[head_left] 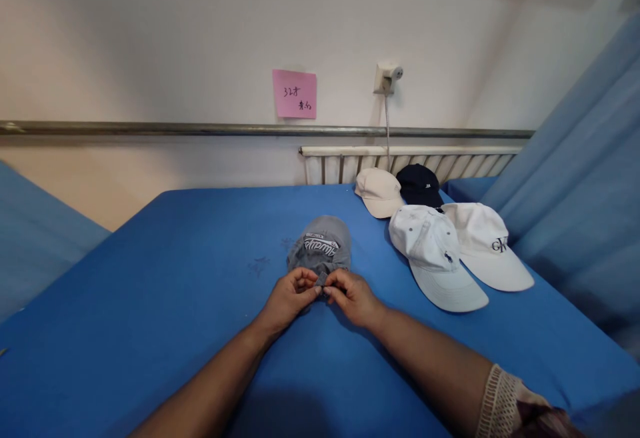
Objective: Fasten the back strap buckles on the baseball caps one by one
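Note:
A grey baseball cap (326, 235) with white lettering lies on the blue table, its brim pointing away from me. At its near edge, my left hand (293, 297) pinches the cap's strap between thumb and fingers. Close beside it, my right hand (354, 297) pinches the same strap from the other side. The fingertips of both hands almost meet there and hide most of the strap and its fastening.
To the right lie a pale cap (430, 245), a white cap (475, 225), a beige cap (377, 188) and a dark navy cap (417, 181). A blue sheet (150, 291) covers the table. Behind are a radiator (360, 161), a metal rail (200, 129) and a plugged-in socket (385, 79). Blue curtains (585, 158) hang at the sides.

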Demonstrator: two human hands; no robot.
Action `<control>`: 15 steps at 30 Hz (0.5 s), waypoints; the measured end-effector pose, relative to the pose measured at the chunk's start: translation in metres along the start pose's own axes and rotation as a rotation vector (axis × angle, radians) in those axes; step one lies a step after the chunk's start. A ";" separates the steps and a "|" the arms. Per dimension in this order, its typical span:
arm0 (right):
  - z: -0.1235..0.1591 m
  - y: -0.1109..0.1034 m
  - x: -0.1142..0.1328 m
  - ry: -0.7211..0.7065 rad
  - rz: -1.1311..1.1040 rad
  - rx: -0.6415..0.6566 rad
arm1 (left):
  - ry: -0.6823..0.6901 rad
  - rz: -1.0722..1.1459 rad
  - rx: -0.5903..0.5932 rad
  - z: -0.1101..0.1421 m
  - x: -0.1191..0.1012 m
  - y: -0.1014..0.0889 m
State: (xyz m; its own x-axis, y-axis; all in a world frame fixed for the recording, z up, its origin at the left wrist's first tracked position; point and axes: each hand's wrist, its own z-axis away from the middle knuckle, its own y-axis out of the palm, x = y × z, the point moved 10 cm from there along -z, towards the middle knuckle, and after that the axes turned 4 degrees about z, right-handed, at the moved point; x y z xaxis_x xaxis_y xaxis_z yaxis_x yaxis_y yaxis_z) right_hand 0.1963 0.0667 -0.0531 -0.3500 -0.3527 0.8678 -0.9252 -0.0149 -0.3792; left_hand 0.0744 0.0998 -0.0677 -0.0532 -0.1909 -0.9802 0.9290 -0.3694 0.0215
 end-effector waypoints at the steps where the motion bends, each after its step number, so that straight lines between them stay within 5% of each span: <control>1: 0.000 -0.001 0.001 0.002 0.011 -0.003 | 0.006 -0.002 -0.006 -0.001 0.000 0.000; 15: 0.005 0.000 0.010 -0.027 0.280 -0.019 | -0.021 0.103 -0.006 -0.006 0.010 -0.010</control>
State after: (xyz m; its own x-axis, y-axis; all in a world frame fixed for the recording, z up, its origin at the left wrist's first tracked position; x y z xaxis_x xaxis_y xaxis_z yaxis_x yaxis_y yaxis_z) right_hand 0.1936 0.0583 -0.0458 -0.5888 -0.3654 0.7209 -0.7956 0.1046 -0.5968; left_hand 0.0673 0.1071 -0.0785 0.0355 -0.2468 -0.9684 0.9323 -0.3408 0.1210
